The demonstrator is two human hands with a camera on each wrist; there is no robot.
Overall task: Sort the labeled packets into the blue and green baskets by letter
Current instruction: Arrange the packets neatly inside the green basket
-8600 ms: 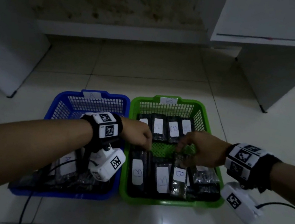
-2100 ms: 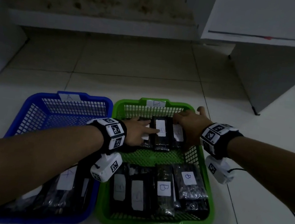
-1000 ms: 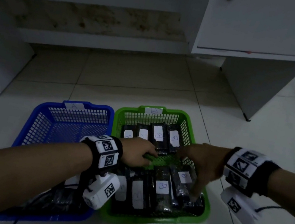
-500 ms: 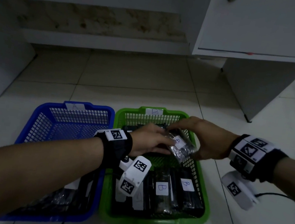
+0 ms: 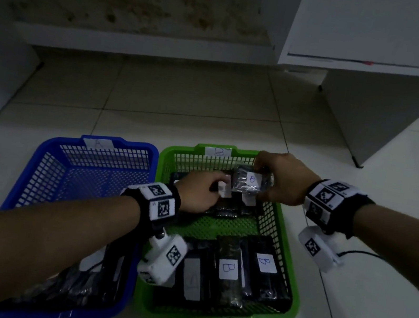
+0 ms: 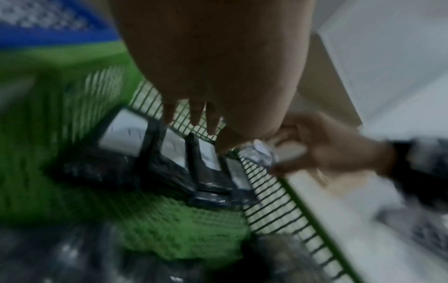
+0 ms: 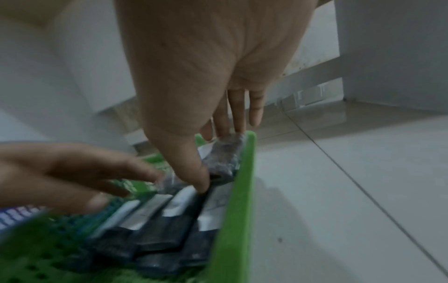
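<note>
Forearms reach in from the near edge, both wrists wearing marker bands with a white camera hanging below. Nearest, the blue basket [image 5: 41, 180] holds dark packets at its near end, mostly hidden under the left arm. Just beside it on the right, the green basket [image 5: 292, 272] has a near row of packets [image 5: 228, 270] lying flat, long axes running near to far, white labels up, two reading B. A bare strip of green floor separates them from the far row [image 5: 228, 206], which lies the same way against the far wall.

Above that far row the left hand [image 5: 198, 194] stretches across from the left, palm down, fingers extended and fingertips [image 6: 213, 124] touching the left end of the held packet [image 5: 251, 184]; whether they grip it cannot be told. The right hand [image 5: 282, 183] comes in from the right over the far right corner, thumb [image 7: 198, 176] below and fingers above, pinching that packet at its right end. It is held clear above the far row, long axis running left to right, crosswise to the packets below, its B label facing up.

Farther off lie the tiled floor [image 5: 183, 110] and a white cabinet [image 5: 389, 36].
</note>
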